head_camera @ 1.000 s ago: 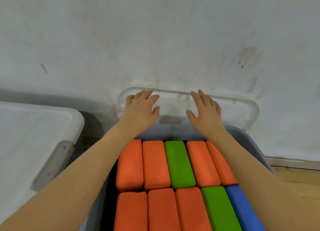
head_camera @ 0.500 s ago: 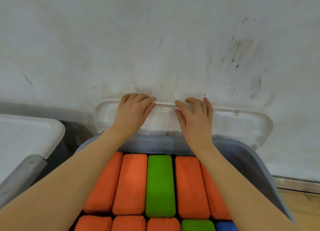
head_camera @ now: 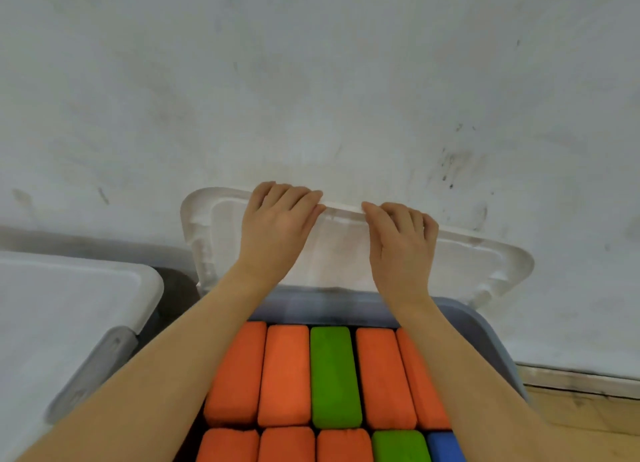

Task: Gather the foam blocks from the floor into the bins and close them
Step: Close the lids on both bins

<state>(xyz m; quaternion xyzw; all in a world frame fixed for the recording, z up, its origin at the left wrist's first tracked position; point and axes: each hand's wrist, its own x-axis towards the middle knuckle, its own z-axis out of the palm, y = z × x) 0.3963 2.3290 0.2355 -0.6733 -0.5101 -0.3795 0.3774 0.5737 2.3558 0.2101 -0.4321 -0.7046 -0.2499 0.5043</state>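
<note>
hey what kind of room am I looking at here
Probably a playroom or an activity or storage room, indoors. Foam blocks fill a grey bin standing against a scuffed white wall, a wooden floor shows at right, and a second, lidded bin stands alongside.

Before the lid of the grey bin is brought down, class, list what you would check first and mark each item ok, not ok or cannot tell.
1. Both hands on the lid: left hand and right hand have fingers curled over the top edge of the white lid. Ok.
2. Lid free to swing: it stands upright against the wall, with nothing on it. Ok.
3. Foam blocks lying flat, none standing proud in the rows in view. Ok.
4. Near end of the grey bin: out of frame. Cannot tell.
5. Blocks remaining on the floor: only a small strip shows. Cannot tell.
6. Neighbouring bin's lid on. Ok.
</note>
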